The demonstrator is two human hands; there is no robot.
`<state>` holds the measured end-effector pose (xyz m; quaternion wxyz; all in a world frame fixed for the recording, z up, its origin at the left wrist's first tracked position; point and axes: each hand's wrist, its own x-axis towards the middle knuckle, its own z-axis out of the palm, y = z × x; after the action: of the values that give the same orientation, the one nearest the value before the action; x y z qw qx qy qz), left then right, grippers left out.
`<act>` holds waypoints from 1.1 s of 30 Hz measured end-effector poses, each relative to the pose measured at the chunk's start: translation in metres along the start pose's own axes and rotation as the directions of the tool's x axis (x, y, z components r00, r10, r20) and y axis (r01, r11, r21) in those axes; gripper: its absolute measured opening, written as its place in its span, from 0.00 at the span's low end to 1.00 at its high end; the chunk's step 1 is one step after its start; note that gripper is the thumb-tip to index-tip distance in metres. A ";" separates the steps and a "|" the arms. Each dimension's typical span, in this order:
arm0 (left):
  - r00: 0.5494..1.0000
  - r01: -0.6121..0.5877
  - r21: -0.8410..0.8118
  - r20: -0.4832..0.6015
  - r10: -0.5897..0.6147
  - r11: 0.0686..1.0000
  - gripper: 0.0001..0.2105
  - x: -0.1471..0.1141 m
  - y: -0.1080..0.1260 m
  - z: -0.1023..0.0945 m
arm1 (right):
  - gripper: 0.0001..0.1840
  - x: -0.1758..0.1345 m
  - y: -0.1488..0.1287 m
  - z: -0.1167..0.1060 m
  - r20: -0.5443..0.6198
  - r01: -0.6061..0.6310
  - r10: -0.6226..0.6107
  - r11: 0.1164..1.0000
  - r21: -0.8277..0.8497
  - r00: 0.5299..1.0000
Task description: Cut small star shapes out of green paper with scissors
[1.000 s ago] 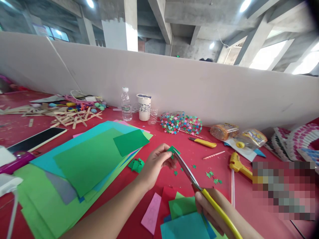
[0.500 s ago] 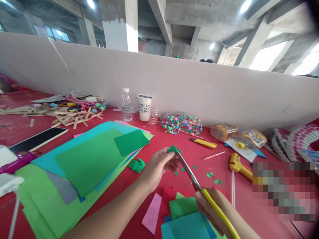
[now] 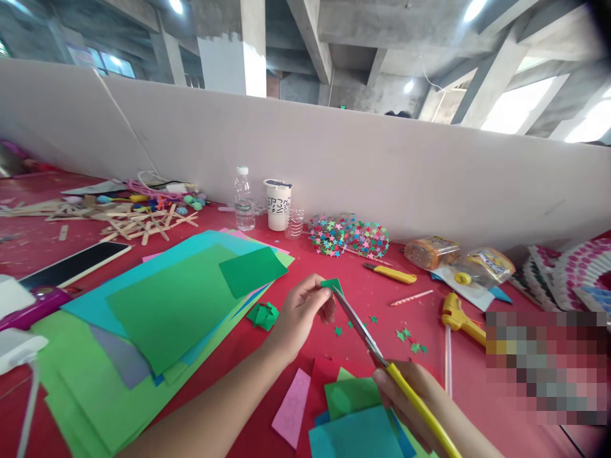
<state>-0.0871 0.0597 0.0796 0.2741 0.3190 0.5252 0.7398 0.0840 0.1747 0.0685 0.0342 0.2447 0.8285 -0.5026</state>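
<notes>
The left hand [image 3: 301, 312] pinches green paper [image 3: 333, 283], probably steadying it against the scissors [image 3: 366, 338] gripped in the right hand [image 3: 416, 376].

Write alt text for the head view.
The left hand holds a small green paper piece while the right hand holds yellow-handled scissors to it, over a red table. Green stars lie nearby, with large paper sheets on the left.
</notes>
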 end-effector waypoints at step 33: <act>0.999 0.040 -0.013 -0.022 -0.040 0.999 0.08 0.000 0.000 0.000 | 0.26 -0.002 -0.006 -0.003 0.003 -0.088 0.088 0.996 -0.010 0.996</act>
<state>-0.0874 0.0593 0.0797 0.2849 0.2983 0.5300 0.7409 0.0836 0.1746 0.0751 0.0589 0.2800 0.8193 -0.4968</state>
